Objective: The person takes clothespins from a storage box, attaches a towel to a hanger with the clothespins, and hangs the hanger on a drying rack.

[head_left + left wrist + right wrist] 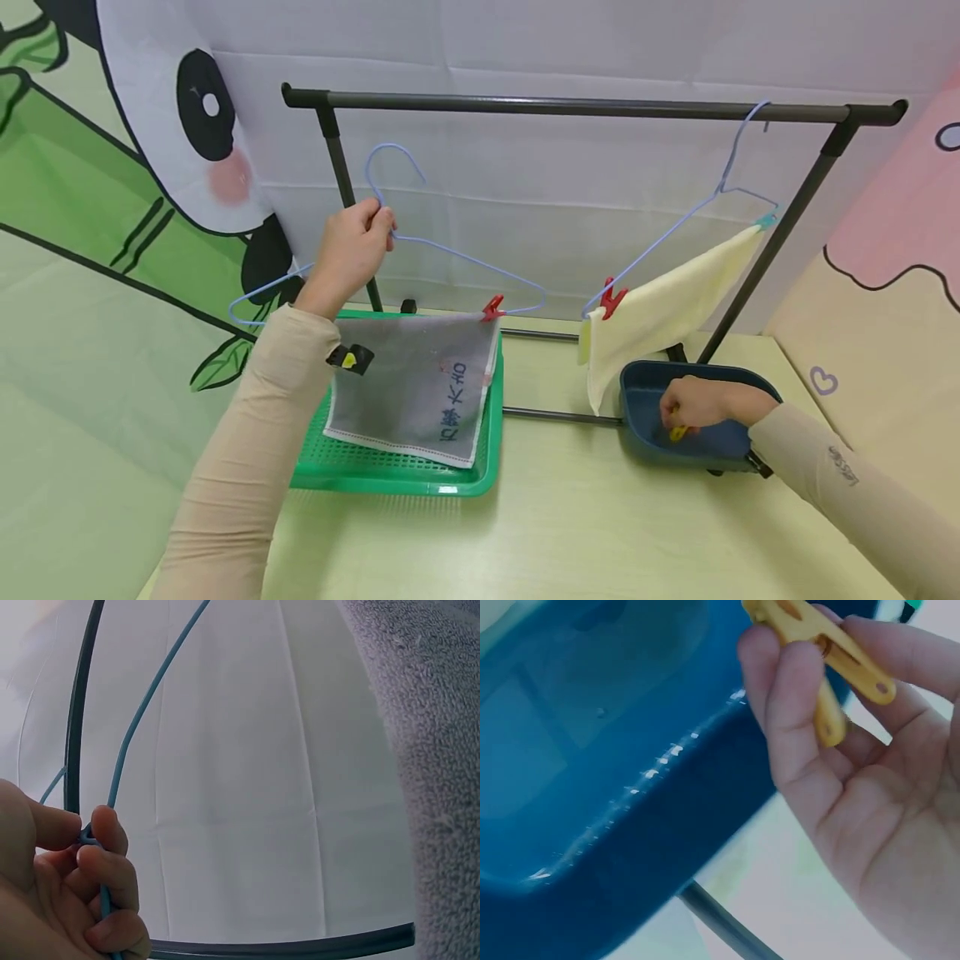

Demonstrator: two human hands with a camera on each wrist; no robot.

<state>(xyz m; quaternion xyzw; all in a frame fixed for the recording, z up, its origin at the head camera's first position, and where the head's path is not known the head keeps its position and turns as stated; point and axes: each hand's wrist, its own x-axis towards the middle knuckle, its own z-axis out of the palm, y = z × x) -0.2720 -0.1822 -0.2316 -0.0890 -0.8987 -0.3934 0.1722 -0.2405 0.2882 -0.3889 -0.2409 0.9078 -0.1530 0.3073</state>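
Observation:
My left hand [348, 254] grips a blue wire hanger [468, 257] just below its hook, out in front of the rack. From the hanger's right end hangs a grey towel [405, 383], pinned at that corner by a red clothespin [492, 308]. My left forearm hides the towel's upper left part. Over at the right, my right hand [697, 402] is inside a dark blue basin [637, 442], pinching a yellow clothespin [829, 667] between thumb and fingers. The right wrist view shows that clothespin above the basin's wall.
A dark rail [525, 102] spans the back. On its right side hangs another blue hanger [667, 233] with a yellow towel [667, 308], held by a red clothespin [611, 298] and a teal clothespin [767, 220]. A green basket [420, 486] stands below the grey towel.

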